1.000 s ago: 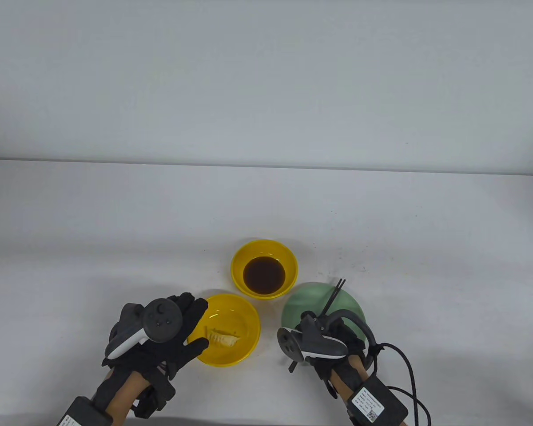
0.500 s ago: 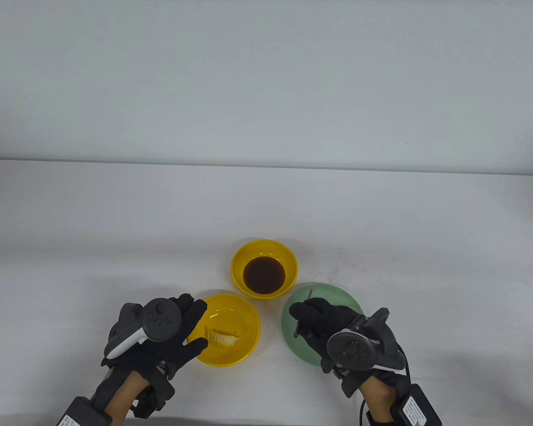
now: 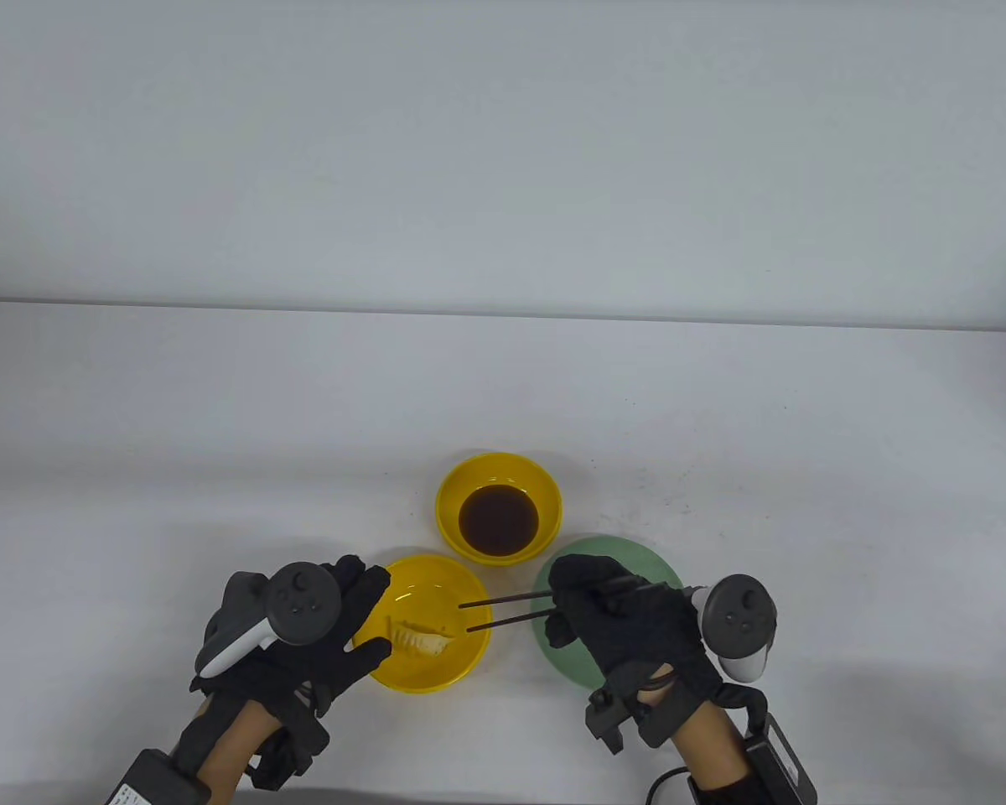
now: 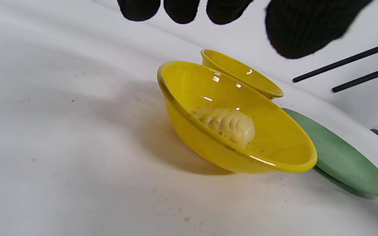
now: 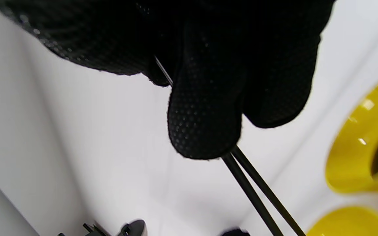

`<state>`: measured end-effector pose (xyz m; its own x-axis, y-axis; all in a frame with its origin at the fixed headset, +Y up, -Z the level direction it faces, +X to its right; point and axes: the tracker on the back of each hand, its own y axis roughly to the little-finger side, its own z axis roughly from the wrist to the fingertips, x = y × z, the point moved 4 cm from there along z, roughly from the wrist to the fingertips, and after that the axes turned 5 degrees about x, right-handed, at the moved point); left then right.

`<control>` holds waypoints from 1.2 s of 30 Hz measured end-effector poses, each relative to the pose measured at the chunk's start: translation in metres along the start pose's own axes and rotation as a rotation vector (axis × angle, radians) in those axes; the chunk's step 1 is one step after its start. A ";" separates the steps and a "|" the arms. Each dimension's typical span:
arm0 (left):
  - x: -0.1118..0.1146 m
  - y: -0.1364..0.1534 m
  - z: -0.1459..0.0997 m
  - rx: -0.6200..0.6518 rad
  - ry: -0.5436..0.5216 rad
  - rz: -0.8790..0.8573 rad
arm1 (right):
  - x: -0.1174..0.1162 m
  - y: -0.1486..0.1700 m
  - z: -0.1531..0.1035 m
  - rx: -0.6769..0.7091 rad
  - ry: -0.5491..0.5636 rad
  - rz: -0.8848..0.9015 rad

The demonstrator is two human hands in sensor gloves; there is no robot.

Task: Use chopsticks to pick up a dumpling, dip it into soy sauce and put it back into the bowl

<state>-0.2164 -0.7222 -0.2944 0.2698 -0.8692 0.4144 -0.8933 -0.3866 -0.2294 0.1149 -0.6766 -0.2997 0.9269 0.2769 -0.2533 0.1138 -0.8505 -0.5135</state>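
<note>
Table view: right hand (image 3: 629, 625) grip holds chopsticks (image 3: 503, 611) parted above the dumpling (image 3: 423, 639); left hand (image 3: 335, 637) grip wide, steadying the bowl (image 3: 469, 662); next, pinch.

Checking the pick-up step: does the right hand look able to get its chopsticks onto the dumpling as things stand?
Probably yes. The right hand holds the chopsticks with tips already over the near yellow bowl, just short of the dumpling; nothing lies between them.

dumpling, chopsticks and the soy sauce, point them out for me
dumpling (image 4: 228, 124), left wrist view, on its pleated top
chopsticks (image 3: 503, 610), table view, between the two sticks' bare shafts over the bowl rim
soy sauce (image 3: 499, 519), table view, middle of the dark liquid
</note>
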 end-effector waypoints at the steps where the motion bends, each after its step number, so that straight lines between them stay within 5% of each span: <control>1: 0.000 0.000 0.000 0.000 -0.001 -0.001 | -0.005 0.005 0.000 -0.015 -0.010 0.008; 16: -0.002 0.001 0.000 0.000 -0.008 -0.006 | -0.055 0.052 -0.007 -0.244 -0.072 0.131; 25: -0.002 0.002 -0.001 -0.002 -0.009 -0.011 | -0.071 0.053 -0.005 -0.194 -0.167 -0.082; 36: -0.003 0.003 -0.001 -0.005 -0.009 -0.013 | -0.070 0.057 -0.002 -0.151 -0.117 -0.069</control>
<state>-0.2199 -0.7205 -0.2955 0.2845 -0.8671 0.4090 -0.8915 -0.3962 -0.2198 0.0576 -0.7450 -0.3098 0.8683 0.3793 -0.3196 0.2359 -0.8826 -0.4065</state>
